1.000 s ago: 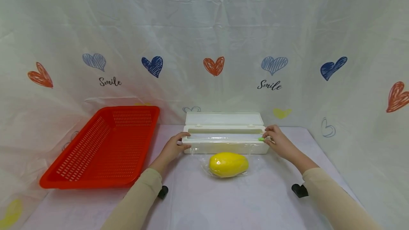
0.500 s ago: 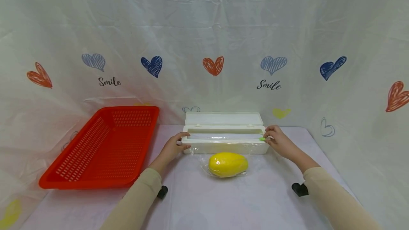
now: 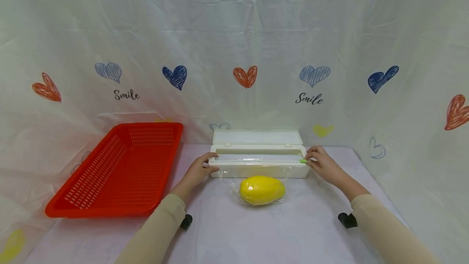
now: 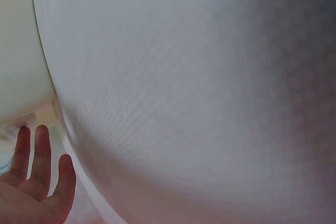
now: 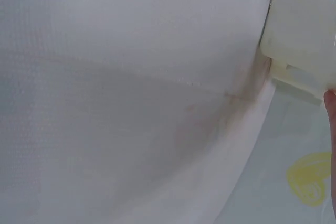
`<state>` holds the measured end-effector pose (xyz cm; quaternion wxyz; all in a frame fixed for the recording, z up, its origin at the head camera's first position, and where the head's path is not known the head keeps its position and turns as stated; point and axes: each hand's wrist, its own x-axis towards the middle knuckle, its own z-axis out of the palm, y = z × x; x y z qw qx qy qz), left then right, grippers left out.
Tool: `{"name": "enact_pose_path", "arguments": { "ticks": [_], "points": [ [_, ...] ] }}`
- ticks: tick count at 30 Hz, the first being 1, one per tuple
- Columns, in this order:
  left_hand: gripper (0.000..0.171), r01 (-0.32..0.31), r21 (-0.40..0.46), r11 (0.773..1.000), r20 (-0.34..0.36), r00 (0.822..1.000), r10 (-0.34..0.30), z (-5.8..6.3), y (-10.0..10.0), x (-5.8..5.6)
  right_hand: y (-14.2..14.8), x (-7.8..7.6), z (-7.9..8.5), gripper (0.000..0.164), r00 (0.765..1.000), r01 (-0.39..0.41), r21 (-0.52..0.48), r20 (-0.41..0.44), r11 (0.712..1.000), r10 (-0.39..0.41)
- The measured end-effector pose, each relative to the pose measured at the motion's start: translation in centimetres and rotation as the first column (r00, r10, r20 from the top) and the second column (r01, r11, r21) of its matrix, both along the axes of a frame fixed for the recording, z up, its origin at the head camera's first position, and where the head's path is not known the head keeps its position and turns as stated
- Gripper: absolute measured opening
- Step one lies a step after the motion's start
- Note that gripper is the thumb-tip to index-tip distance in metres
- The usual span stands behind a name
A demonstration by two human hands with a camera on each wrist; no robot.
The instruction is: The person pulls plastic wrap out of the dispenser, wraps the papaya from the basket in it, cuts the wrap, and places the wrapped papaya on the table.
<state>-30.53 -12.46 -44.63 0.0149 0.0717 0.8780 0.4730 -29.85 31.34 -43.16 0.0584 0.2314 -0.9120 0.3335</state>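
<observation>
A white cling film dispenser [image 3: 256, 170] stands on the table with its lid [image 3: 256, 137] raised at the back. My left hand [image 3: 197, 171] holds its left end, fingers at the top and thumb lower at the front. In the left wrist view, fingertips [image 4: 41, 135] reach the box's end. At the right end, my right hand [image 3: 324, 166] pinches a small green slide cutter [image 3: 303, 161] on the front rail. Clear film hangs over the front. Just before the box lies a yellow papaya-shaped fruit [image 3: 261, 190], with clear film around or under it; I cannot tell which.
A red perforated plastic basket [image 3: 113, 174] stands on the left of the table, tilted in view. Behind the box hangs a pale curtain [image 3: 275, 105] printed with hearts. The white table [image 3: 256, 235] ends at the back near the curtain.
My right hand has slid slightly to the right along the rail with the green slide cutter. The left hand, the box and the fruit have stayed in place.
</observation>
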Motion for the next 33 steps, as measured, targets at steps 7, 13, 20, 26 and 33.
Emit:
{"name": "enact_pose_path", "arguments": {
  "ticks": [7,13,20,26,33],
  "points": [
    [0.044,-0.005,-0.006,1.000,0.009,1.000,0.005,0.0,0.1,0.1,-0.3,-0.1,0.5,0.011,0.996,0.031,0.102,0.077,0.994,-0.039],
    [0.045,-0.009,-0.009,1.000,0.022,1.000,0.009,0.0,0.1,0.2,-0.6,0.1,0.9,0.019,0.979,0.079,0.171,0.174,0.982,-0.110],
    [0.044,0.000,-0.008,1.000,0.012,1.000,0.000,-0.1,0.0,0.1,-0.1,0.6,0.4,0.018,0.966,0.112,0.114,0.221,0.987,-0.136],
    [0.046,-0.002,0.008,1.000,-0.002,1.000,0.002,-0.1,-0.3,0.0,0.4,0.7,0.1,0.020,0.972,0.112,0.029,0.205,0.993,-0.115],
    [0.055,0.014,0.035,0.999,0.047,0.999,-0.016,0.0,-0.2,0.0,1.2,1.0,0.0,0.030,0.979,0.174,-0.038,0.115,0.984,-0.169]
  ]
}}
